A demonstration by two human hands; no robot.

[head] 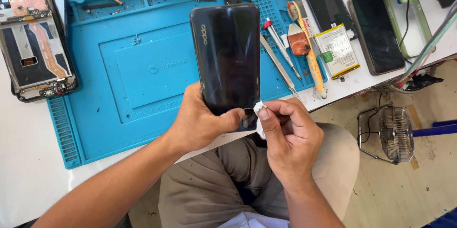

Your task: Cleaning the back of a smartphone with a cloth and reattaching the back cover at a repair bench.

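1. Clamped between thumb and fingers of the left hand [200,123], the dark glossy phone back cover [227,56] stands nearly upright above the person's lap, its lower end tucked into the palm, so its shiny face tilts toward the eyes.
2. Under it lies the blue repair mat [143,75], near enough that the cover hovers over its front edge, just off the white table [24,161].
3. On the mat's left edge rests an opened phone frame [35,42], insides up and out of the hands' way.
4. Right of the cover, a screwdriver [281,47], tweezers [278,68] and a brush [307,42] lie side by side within reach.
5. Pinched tight in the right hand [290,137], a small white wad [259,113] presses against the cover's bottom corner, fingertips bunched, seemingly for firm rubbing.
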